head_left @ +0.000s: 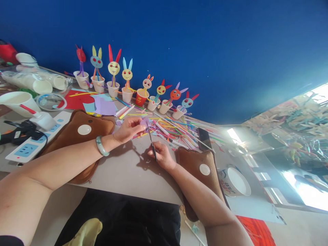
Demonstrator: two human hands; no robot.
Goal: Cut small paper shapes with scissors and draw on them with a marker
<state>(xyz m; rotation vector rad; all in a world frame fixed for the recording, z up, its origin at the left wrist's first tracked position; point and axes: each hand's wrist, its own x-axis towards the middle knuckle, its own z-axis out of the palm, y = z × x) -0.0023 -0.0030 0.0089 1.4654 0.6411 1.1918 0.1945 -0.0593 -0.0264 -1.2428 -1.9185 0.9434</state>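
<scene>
Near the center of the frame, my left grip (129, 130) is closing thumb against fingers on a small piece of purple paper (144, 122). Just below and right, my right grip (164, 157) is clamping the dark handles of a pair of scissors (154, 149); their blades are pointing up and meeting the paper, though I cannot tell whether they are biting in. A pale green bangle (102, 146) is circling my left wrist. Behind my hands, a heap of colored strips (176, 131) is spreading right across the tabletop (118, 174). Brown cushions are lying under my left forearm (79, 119) and right forearm (189, 159), and a dark phone (204, 138) is resting right of center. At center left, a power strip (27, 150) is sitting beside the cushion. Across the upper middle, eight rabbit-eared figures in cups (127, 95) are standing before the blue wall (179, 44).
</scene>
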